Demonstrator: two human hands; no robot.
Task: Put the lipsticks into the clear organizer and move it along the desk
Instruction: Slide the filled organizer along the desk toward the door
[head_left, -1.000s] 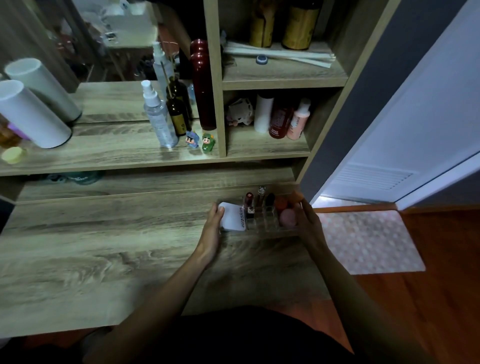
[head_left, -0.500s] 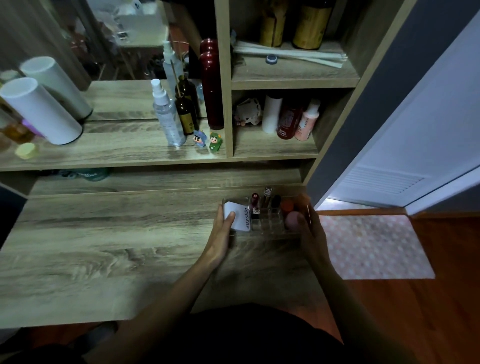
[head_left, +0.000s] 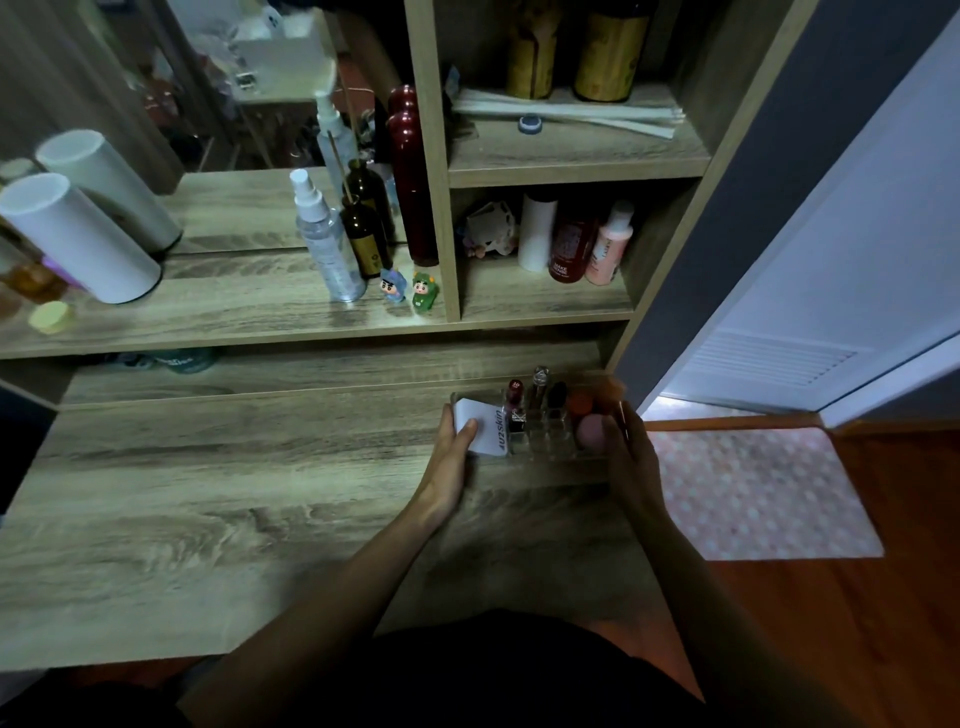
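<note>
A dressing corner in a home, dimly lit.

A wood-grain vanity desk (head_left: 218, 499) backs onto a mirror (head_left: 156, 93) and open shelves (head_left: 545, 306) crowded with toiletries: a clear spray bottle (head_left: 324, 244), a brown reed-diffuser bottle (head_left: 366, 236), a tall dark-red bottle (head_left: 413, 176), a pink lotion bottle (head_left: 608, 247) and two small cartoon figurines (head_left: 410, 288). To the right, a white door (head_left: 857, 249) stands ajar above a pink dotted floor mat (head_left: 753, 493) on a wooden floor (head_left: 857, 634).
</note>
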